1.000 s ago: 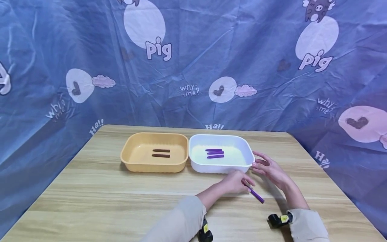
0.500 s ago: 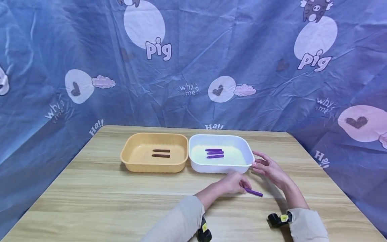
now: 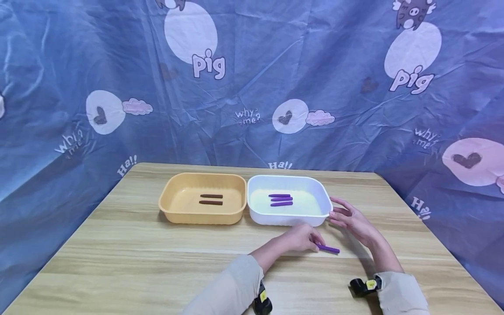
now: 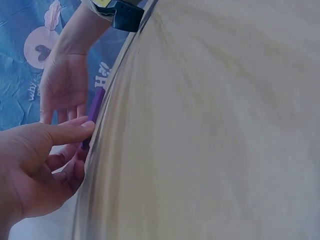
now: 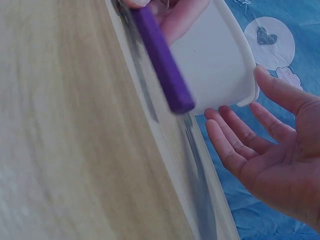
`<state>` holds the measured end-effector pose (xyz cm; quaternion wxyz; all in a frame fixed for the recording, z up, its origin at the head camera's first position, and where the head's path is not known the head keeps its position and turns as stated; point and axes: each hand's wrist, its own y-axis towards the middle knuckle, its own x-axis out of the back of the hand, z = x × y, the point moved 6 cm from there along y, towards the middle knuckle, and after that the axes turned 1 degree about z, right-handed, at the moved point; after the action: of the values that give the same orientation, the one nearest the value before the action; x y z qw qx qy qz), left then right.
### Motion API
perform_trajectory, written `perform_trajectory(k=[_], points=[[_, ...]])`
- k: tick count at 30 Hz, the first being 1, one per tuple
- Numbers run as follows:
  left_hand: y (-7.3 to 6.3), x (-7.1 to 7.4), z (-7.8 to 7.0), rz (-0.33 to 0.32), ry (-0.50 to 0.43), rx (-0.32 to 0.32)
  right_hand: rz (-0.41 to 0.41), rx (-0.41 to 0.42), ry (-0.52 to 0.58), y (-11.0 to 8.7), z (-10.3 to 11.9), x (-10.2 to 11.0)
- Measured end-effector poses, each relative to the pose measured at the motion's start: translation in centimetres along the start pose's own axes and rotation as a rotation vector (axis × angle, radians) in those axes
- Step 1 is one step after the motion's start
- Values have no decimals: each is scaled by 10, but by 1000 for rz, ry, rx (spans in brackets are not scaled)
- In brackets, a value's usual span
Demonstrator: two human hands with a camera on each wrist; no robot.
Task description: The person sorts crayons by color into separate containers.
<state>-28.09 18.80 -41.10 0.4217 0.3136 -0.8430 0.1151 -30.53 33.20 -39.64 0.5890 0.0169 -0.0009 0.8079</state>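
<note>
My left hand (image 3: 301, 238) pinches a purple crayon (image 3: 328, 249) between thumb and fingers, just in front of the white tray (image 3: 291, 218). The crayon's free end points right; in the right wrist view the purple crayon (image 5: 162, 62) looks faceted with a flat end. At the tray's right end, my right hand (image 3: 356, 223) rests its fingertips against the edge, and the right wrist view shows its fingers (image 5: 232, 142) spread and relaxed. Several purple crayons (image 3: 281, 204) lie side by side inside the white tray.
A yellow-orange tray (image 3: 202, 218) stands against the white tray's left side, with two brown crayons (image 3: 211, 202) in it. Both are on a wood-grain table (image 3: 138, 262). A blue printed cloth (image 3: 244, 148) hangs behind the table.
The held crayon has turned from a steep downward slant to nearly level, and the left hand has drifted slightly left. My right hand stays at the white tray's end.
</note>
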Motion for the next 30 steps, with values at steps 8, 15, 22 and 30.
perform_trajectory(k=[8, 15, 22, 30], points=[[-8, 12, -1, 8, -81, 46, 3, 7, 9, 0, -3, -1], [-15, 27, -3, 10, -78, 47, 3, 15, 30, 1, -4, -1], [-20, 44, -1, -10, -68, 21, 11, 20, 39, 2, -1, -4], [-23, 63, -6, -21, -109, -8, 10, 20, 20, 4, 2, -5]])
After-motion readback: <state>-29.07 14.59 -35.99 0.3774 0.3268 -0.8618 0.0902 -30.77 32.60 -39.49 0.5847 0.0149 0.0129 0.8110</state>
